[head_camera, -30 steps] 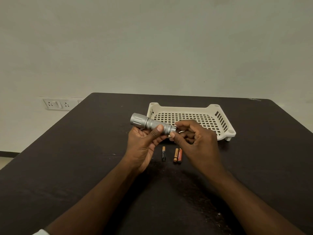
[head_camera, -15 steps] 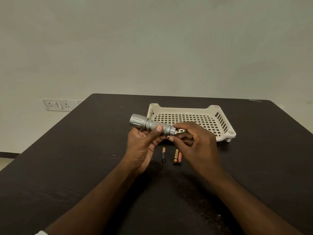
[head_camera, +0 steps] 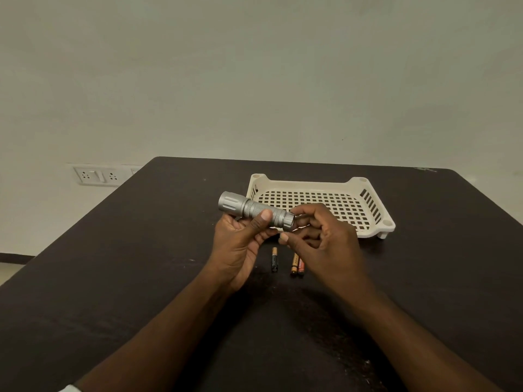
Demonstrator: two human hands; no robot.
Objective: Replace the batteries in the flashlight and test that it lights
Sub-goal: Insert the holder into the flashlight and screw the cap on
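A silver flashlight (head_camera: 249,208) lies across the fingers of my left hand (head_camera: 240,247), head pointing up-left, with my thumb pressed on its knurled body. My right hand (head_camera: 325,244) curls its fingers around the tail end of the flashlight (head_camera: 287,219), thumb below and forefinger above. Three small batteries lie on the dark table below my hands: one black and gold battery (head_camera: 274,259) alone, and two orange batteries (head_camera: 297,266) side by side, partly hidden by my right hand.
A cream perforated plastic tray (head_camera: 368,199) stands just behind my hands on the dark table (head_camera: 141,264). A wall socket plate (head_camera: 97,174) is on the wall at the left, past the table's edge.
The flashlight and both hands stay in nearly the same place. My right fingers have shifted slightly around the tail end.
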